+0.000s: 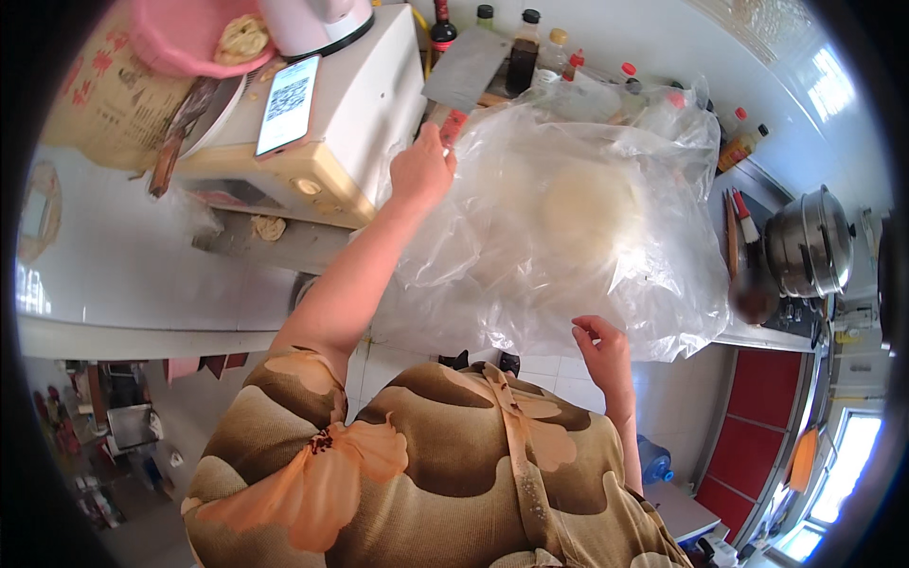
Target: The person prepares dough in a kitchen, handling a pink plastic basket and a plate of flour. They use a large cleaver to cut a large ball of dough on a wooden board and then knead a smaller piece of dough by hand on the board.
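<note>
My left hand grips the red-marked handle of a cleaver at the back of the worktop. The broad grey blade points up and away, in front of several bottles. Beside this hand, a large clear plastic sheet covers the worktop in wrinkled folds. Under it shows a round pale shape, perhaps dough, blurred by the plastic. My right hand hovers by the sheet's near edge, fingers loosely curled and thumb apart, with nothing visible in it.
On the left stands a cream oven bearing a phone with a lit screen and a pink basin. Sauce bottles line the wall. A lidded steel pot and a red-handled brush are at the right.
</note>
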The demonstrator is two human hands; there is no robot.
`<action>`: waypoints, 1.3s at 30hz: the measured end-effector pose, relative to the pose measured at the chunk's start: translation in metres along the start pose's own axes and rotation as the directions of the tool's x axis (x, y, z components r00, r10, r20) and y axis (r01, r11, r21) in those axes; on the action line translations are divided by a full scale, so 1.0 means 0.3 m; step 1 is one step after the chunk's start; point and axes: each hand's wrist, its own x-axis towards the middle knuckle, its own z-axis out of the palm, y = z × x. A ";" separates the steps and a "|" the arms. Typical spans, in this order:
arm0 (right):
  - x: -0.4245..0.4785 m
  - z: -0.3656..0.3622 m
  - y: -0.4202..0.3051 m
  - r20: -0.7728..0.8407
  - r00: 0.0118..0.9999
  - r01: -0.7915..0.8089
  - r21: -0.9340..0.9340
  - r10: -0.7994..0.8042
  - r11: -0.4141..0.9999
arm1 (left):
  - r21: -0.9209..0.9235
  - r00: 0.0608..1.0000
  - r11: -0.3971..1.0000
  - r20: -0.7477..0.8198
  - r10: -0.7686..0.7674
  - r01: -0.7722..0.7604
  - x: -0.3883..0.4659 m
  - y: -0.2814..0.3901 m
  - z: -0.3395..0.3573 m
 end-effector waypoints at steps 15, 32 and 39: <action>0.127 0.198 -0.650 0.361 0.694 0.150 0.773 -0.623 0.616 | -0.325 0.952 0.939 -0.305 0.011 -0.115 -0.654 0.131 -0.421; 0.033 0.489 -0.870 0.374 0.458 0.547 0.597 -0.806 0.587 | -0.439 0.645 0.777 -0.443 -0.623 0.451 -1.032 -0.396 -0.346; 0.035 0.505 -0.909 0.598 0.487 -0.007 0.731 -0.636 0.682 | -0.118 0.793 0.853 -0.323 -0.517 0.508 -0.762 -0.796 -0.321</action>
